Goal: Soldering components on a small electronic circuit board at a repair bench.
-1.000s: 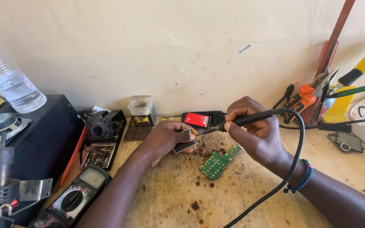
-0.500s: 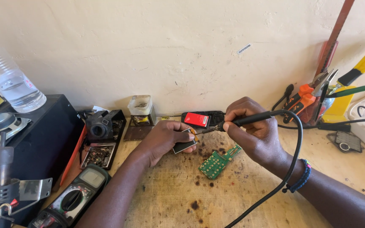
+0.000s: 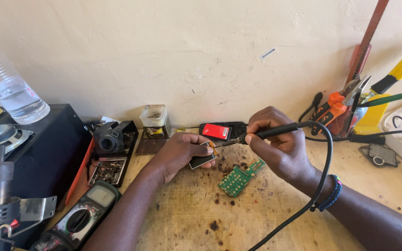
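Holding a small dark part [image 3: 203,161] just above the scorched bench [image 3: 257,218], the left hand [image 3: 182,151] must stay steady while the right hand [image 3: 280,144], gripping the soldering iron [image 3: 275,131], touches its tip briefly, beside the green circuit board [image 3: 239,177].

stained wooden bench [image 3: 266,218] carries green circuit board [image 3: 238,178], multimeter [image 3: 77,221].

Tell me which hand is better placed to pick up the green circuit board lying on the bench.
Probably the right hand: it hovers just above the green circuit board, though it grips the soldering iron. The left hand holds a small dark part farther away.
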